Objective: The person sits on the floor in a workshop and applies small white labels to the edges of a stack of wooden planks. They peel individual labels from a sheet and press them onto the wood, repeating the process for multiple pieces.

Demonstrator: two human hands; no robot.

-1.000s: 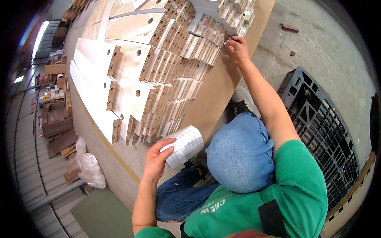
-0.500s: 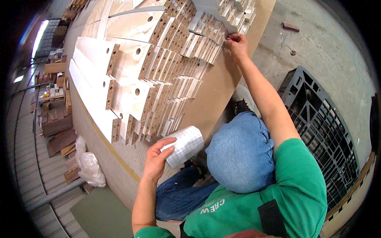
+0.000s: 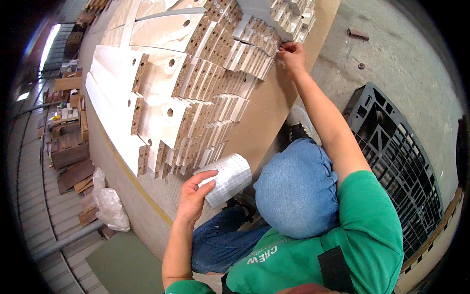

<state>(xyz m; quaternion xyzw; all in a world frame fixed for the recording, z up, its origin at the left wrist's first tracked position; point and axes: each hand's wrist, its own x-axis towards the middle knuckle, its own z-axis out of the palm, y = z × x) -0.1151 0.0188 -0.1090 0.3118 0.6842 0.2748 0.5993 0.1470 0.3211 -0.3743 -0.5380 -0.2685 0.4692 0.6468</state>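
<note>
Near the stacked boards [image 3: 198, 83], the left hand [image 3: 195, 192] clamps the left edge of a curled white sheet [image 3: 230, 176] extending to its right, while the right hand [image 3: 293, 55] pinches a small white bit [image 3: 278, 50] beside the boards' right-hand ends.

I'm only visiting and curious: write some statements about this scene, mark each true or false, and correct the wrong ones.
1. The person's left grip holds a white, curved, dotted sheet. True.
2. A black plastic lattice pallet is on the picture's right side. True.
3. The person's right grip rests on that pallet. False: it is at the edge of the stacked white boards with brown chipboard edges.
4. Those boards have no holes. False: several round holes show.
5. The person's cloth shirt is red. False: it is green.
</note>
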